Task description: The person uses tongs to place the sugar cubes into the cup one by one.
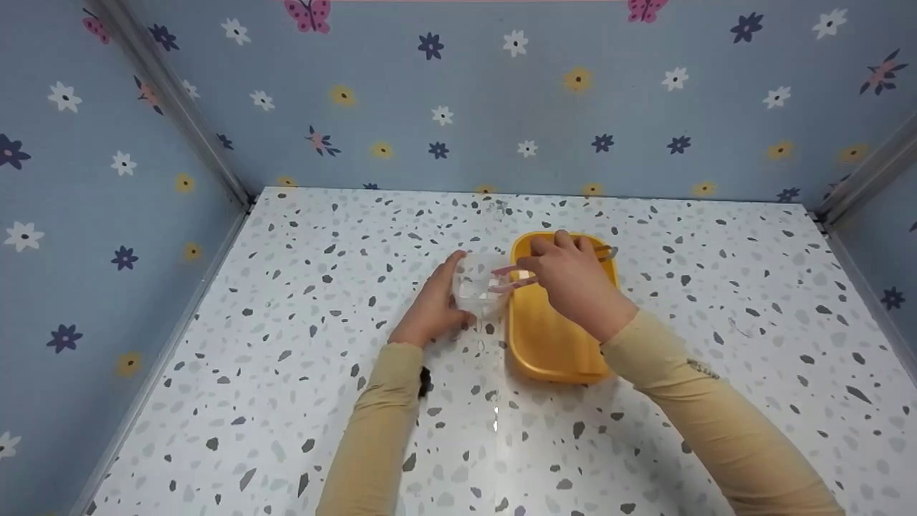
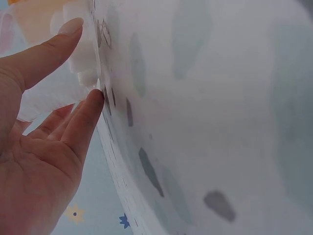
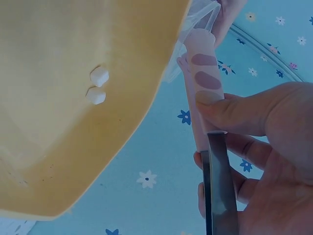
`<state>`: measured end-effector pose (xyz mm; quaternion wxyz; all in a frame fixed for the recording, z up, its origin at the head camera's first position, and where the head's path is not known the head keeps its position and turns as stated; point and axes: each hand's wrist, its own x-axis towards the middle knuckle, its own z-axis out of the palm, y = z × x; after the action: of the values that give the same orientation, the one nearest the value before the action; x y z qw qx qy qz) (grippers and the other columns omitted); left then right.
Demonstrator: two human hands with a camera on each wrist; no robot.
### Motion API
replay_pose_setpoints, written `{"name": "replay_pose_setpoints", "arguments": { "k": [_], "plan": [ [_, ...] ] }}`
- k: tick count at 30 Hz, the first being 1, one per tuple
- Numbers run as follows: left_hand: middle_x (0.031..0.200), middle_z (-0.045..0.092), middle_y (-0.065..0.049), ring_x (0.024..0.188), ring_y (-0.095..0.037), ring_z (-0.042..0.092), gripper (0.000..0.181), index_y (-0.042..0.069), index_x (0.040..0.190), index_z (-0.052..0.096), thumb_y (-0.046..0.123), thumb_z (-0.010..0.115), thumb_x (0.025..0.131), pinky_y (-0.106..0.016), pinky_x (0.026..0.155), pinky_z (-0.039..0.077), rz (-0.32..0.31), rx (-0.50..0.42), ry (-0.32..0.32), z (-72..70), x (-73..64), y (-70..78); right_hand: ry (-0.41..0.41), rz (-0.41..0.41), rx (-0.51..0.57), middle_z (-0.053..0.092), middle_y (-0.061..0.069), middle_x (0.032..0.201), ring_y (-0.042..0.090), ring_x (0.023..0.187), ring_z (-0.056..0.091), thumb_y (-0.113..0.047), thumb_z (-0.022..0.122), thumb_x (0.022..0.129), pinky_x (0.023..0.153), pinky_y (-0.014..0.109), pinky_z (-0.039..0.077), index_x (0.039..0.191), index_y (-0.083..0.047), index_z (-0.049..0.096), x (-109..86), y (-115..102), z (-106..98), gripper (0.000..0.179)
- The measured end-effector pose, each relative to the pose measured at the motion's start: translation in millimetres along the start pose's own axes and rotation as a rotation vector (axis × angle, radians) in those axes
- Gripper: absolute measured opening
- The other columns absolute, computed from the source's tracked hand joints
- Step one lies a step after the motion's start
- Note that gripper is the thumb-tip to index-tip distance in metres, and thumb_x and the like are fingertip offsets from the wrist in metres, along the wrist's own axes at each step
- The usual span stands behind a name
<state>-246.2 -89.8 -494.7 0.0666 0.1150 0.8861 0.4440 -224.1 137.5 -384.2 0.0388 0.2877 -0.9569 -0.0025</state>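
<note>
My left hand (image 1: 431, 307) holds a small clear plastic container (image 1: 473, 276) from its left side, thumb and fingers on either side of it. White pieces (image 2: 84, 56) show through its wall in the left wrist view. My right hand (image 1: 577, 287) grips a pair of tongs (image 3: 205, 73) with pink tips and metal arms. In the head view the tong tips reach over the container; whether they pinch anything is hidden. A yellow tray (image 1: 555, 344) stands under my right hand, right beside the container. Two small white pieces (image 3: 99, 76) lie inside the tray.
A white speckled table (image 1: 301, 401) carries everything. Blue flowered panels (image 1: 487, 100) rise behind it and at both sides, with metal strips (image 1: 179, 100) at the corners.
</note>
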Motion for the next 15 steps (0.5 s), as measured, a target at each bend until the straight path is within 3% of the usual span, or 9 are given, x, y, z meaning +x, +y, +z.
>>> {"name": "replay_pose_setpoints", "arguments": {
  "k": [15],
  "plan": [
    [0.153, 0.028, -0.004, 0.139, -0.020, 0.025, 0.113, 0.025, 0.154, 0.016, -0.001, 0.082, 0.065, -0.032, 0.115, 0.019, 0.000, 0.013, -0.001, 0.2, 0.4, -1.7, -0.017, 0.025, -0.014, 0.056, 0.007, 0.114, 0.032, 0.099, 0.044, 0.000, 0.070, 0.084, 0.085, 0.054, 0.043, 0.124, -0.019, 0.065, 1.1, 1.4, -2.9, 0.044]
  ]
}}
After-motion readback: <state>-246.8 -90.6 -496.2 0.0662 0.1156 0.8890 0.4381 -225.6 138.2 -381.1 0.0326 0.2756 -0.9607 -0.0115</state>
